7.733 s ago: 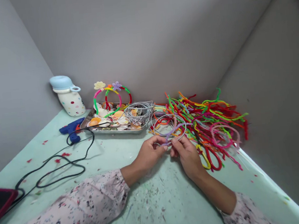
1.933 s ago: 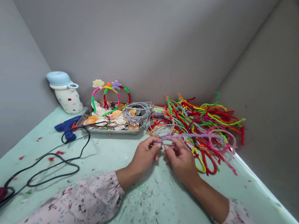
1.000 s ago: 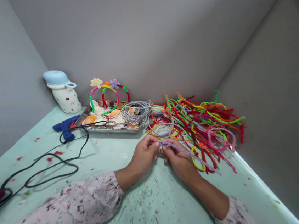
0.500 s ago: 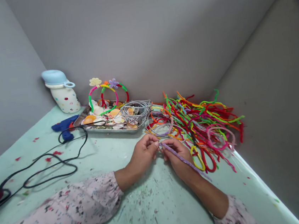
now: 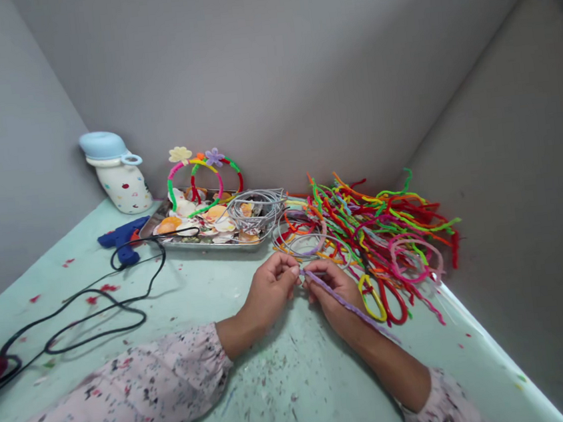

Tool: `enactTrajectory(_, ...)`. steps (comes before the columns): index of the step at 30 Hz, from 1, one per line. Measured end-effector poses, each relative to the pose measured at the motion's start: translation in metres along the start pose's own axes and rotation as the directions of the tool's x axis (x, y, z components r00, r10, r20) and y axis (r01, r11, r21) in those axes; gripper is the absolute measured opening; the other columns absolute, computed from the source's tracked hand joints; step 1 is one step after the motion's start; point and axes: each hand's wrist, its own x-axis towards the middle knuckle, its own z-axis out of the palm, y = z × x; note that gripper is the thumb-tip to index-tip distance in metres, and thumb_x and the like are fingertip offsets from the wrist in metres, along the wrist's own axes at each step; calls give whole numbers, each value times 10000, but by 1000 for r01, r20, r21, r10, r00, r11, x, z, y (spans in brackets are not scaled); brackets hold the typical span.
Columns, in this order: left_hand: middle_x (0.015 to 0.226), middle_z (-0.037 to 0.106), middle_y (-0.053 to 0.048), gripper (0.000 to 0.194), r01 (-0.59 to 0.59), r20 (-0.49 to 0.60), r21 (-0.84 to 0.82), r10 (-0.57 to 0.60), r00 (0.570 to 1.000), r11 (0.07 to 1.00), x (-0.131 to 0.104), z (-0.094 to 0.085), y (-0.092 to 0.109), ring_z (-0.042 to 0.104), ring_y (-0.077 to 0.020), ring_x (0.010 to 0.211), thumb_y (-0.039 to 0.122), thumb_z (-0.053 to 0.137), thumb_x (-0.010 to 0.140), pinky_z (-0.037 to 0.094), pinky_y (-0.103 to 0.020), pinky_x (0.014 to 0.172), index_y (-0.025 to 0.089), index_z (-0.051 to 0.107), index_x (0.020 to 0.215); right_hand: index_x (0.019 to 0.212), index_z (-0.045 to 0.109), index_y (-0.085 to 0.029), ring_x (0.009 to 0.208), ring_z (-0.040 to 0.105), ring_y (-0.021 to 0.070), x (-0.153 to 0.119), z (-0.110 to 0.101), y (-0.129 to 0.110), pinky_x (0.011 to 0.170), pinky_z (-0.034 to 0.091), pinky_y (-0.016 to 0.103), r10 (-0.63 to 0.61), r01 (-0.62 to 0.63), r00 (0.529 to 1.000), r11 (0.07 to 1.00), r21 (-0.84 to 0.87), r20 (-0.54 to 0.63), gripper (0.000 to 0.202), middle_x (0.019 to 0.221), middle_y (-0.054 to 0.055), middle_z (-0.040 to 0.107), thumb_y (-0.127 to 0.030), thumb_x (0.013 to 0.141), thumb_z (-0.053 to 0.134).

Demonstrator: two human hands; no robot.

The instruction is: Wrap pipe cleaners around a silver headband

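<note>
A purple pipe cleaner [image 5: 344,305] runs from my fingertips back over my right hand and wrist. My right hand [image 5: 338,295] pinches it close to its far end. At that same end, the fingers of my left hand [image 5: 270,286] are pressed together on the tip. Both hands meet over the front middle of the table, fingertips almost touching. What exactly lies between the left fingertips is too small to see well. Just right of my right hand are scissors with a yellow and a red handle loop [image 5: 395,301], partly under the pile.
Coloured pipe cleaners [image 5: 364,229] lie heaped at the back right. Beside them, a metal tray [image 5: 205,247] holds shells, a coil of grey wire [image 5: 256,210] and flower-topped rings [image 5: 214,157]. Further left are a blue glue gun [image 5: 124,237], its black cord [image 5: 144,313] and a white bottle [image 5: 122,184].
</note>
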Motion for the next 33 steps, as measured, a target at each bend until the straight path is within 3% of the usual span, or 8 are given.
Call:
enactTrajectory(13, 635, 526, 36, 134, 6, 7, 0, -6, 1000, 1000, -2, 1, 2, 427, -72, 487, 290, 599, 808, 319, -217, 472, 170, 553, 844, 800, 619, -197, 477, 516, 102, 0, 1, -7, 450, 415, 217, 16, -15, 999, 1000, 17, -44, 140, 569, -38, 562, -335, 801, 638)
enactTrajectory(21, 624, 516, 38, 110, -3, 16, 9, 3, 1000, 1000, 0, 0, 1, 423, -69, 487, 265, 578, 825, 319, -216, 475, 168, 544, 864, 894, 620, -211, 529, 555, 106, 0, 0, -2, 492, 456, 223, -23, 23, 1000, 999, 41, -6, 148, 696, -13, 637, -337, 818, 636)
enactTrajectory(33, 623, 515, 39, 117, -1, 15, 14, 1, 1000, 1000, -1, -1, 0, 428, -69, 483, 271, 586, 822, 317, -214, 469, 166, 550, 858, 826, 627, -198, 498, 541, 108, -1, -1, -5, 483, 429, 232, 20, -20, 999, 1000, 9, -30, 77, 600, -27, 590, -259, 823, 580)
